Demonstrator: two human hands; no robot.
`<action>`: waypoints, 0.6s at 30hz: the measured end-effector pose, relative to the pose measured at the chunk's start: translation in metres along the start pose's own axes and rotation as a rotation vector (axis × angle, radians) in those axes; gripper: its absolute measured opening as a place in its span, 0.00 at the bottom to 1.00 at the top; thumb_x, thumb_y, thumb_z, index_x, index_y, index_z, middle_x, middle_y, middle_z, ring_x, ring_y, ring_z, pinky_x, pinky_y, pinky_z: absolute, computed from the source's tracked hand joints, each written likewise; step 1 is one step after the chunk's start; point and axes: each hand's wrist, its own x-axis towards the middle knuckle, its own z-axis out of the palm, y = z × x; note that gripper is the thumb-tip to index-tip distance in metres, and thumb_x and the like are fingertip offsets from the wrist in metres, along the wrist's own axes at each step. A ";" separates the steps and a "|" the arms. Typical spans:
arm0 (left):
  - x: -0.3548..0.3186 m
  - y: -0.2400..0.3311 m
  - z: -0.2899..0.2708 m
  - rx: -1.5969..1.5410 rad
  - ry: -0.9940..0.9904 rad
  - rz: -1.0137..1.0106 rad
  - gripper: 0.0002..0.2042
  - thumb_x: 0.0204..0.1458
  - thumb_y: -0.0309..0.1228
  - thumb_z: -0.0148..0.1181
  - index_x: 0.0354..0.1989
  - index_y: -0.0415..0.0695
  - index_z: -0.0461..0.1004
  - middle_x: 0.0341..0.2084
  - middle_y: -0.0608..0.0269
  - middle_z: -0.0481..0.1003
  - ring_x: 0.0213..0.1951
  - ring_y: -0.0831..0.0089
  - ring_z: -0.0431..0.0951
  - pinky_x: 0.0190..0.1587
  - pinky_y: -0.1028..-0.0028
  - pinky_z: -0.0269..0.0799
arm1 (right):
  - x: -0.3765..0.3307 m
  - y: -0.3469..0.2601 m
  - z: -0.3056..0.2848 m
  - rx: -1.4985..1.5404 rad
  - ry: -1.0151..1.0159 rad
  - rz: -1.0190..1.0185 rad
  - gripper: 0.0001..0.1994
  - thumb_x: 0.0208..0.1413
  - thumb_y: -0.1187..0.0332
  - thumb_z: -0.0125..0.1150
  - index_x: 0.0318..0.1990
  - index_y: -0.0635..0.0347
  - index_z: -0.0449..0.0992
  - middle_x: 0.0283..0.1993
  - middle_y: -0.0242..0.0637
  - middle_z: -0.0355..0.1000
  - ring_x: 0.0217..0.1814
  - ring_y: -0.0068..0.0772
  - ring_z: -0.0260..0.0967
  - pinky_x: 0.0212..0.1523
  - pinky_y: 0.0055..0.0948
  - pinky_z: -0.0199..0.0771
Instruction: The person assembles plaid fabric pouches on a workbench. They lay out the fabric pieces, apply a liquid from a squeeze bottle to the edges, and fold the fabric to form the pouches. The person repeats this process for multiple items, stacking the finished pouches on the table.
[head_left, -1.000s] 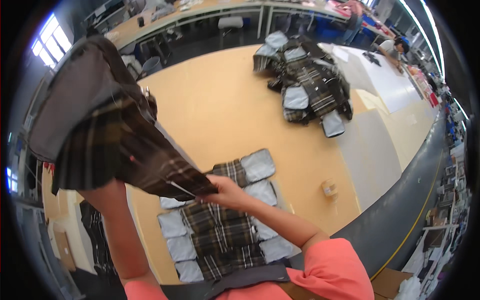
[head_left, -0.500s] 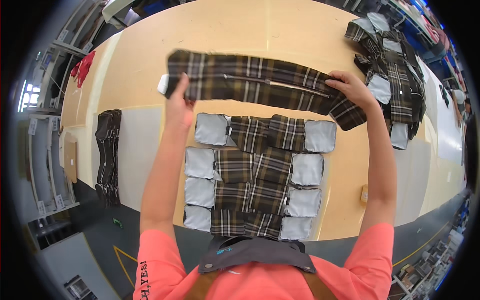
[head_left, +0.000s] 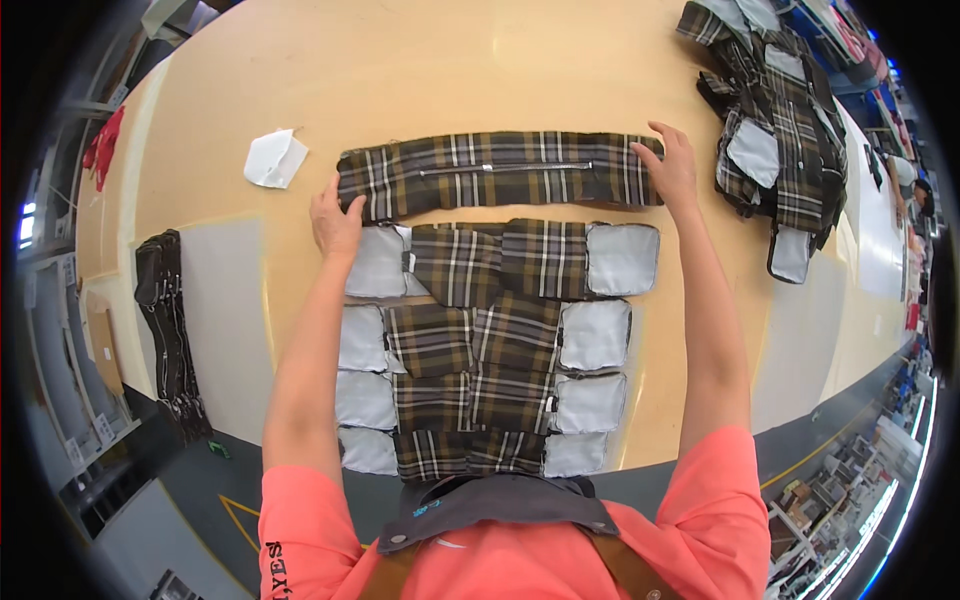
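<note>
A long plaid fabric panel (head_left: 560, 185) in brown, black and white lies flat across the table, with a zipper (head_left: 490, 168) along its middle. My left hand (head_left: 337, 222) rests at its left end, thumb and fingers apart at the edge. At the right end is my right hand (head_left: 672, 170), fingers spread, the thumb by the fabric. Closer to me, several plaid pieces (head_left: 455, 262) with pale grey pocket-like flaps (head_left: 622, 260) are laid in overlapping rows. A white piece (head_left: 275, 159) lies beyond my left hand.
To the right stands a heap of plaid pieces (head_left: 800, 150) with grey flaps. Dark strips with zippers (head_left: 165, 310) are stacked on the left of the wooden table (head_left: 420, 80). Red cloth (head_left: 103, 148) sits at the far left edge; shelving (head_left: 75, 330) is beyond.
The zippered panel has come down from my raised hands and is straightened on the table. Its folded right end is now flat, my fingers have loosened, and the white piece is fully uncovered.
</note>
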 end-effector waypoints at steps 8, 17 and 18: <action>0.003 0.014 -0.012 0.059 -0.004 0.089 0.18 0.46 0.30 0.66 0.47 0.51 0.76 0.34 0.58 0.73 0.37 0.61 0.74 0.41 0.65 0.71 | -0.058 0.018 0.022 0.285 -0.144 0.110 0.10 0.48 0.65 0.67 0.37 0.58 0.77 0.36 0.41 0.76 0.38 0.41 0.74 0.42 0.35 0.71; 0.008 0.035 -0.036 -0.020 0.051 0.277 0.05 0.49 0.27 0.62 0.35 0.47 0.79 0.28 0.62 0.74 0.36 0.63 0.75 0.39 0.66 0.71 | -0.055 -0.039 -0.012 0.423 0.156 0.135 0.06 0.50 0.77 0.58 0.36 0.58 0.74 0.38 0.38 0.71 0.44 0.37 0.69 0.45 0.33 0.70; 0.007 0.046 -0.037 -0.105 0.064 0.265 0.05 0.49 0.27 0.61 0.35 0.47 0.79 0.28 0.61 0.74 0.35 0.63 0.75 0.39 0.67 0.71 | -0.055 -0.049 -0.010 0.515 0.145 0.135 0.07 0.49 0.78 0.57 0.36 0.58 0.74 0.38 0.38 0.70 0.44 0.37 0.69 0.45 0.33 0.70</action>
